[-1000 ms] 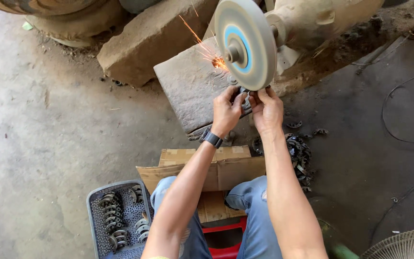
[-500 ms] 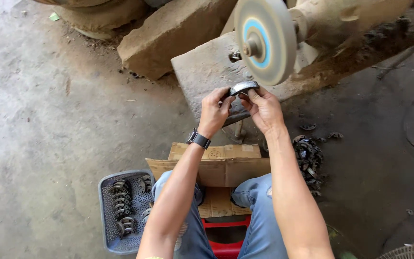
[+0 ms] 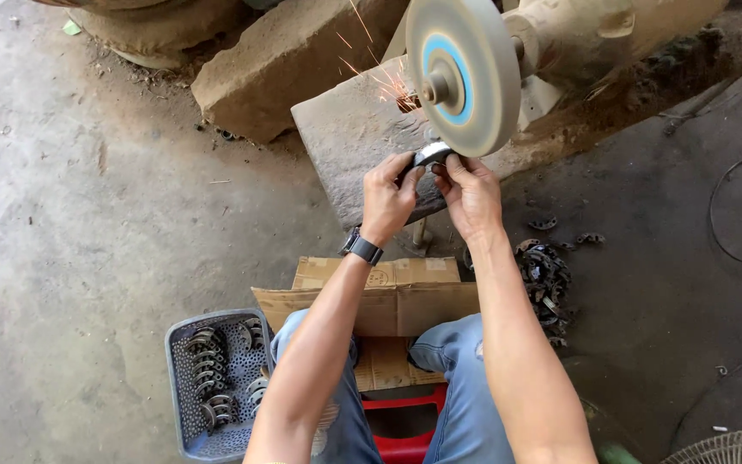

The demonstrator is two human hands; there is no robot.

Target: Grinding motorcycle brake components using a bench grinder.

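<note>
My left hand (image 3: pixel 388 196) and my right hand (image 3: pixel 471 194) together pinch a small curved metal piece (image 3: pixel 430 155). The piece is pressed up against the lower edge of a spinning round grinding wheel (image 3: pixel 465 73) with a blue centre ring. Orange sparks (image 3: pixel 384 82) fly off to the left of the wheel. A dark watch is on my left wrist. The wheel is mounted on a dusty motor (image 3: pixel 594 39) at the upper right.
A grey stone slab (image 3: pixel 345 142) lies under the wheel, a larger stone block (image 3: pixel 289 60) behind it. A cardboard box (image 3: pixel 384 296) sits at my knees, a grey perforated basket (image 3: pixel 186 395) of curved metal pieces at left, a pile of similar pieces (image 3: pixel 547 275) at right. A fan guard (image 3: pixel 732 447) shows at bottom right.
A second ago the piece was at the wheel with sparks. Half a second ago both hands held it lower, off the wheel. Now it is against the wheel again and sparks fly.
</note>
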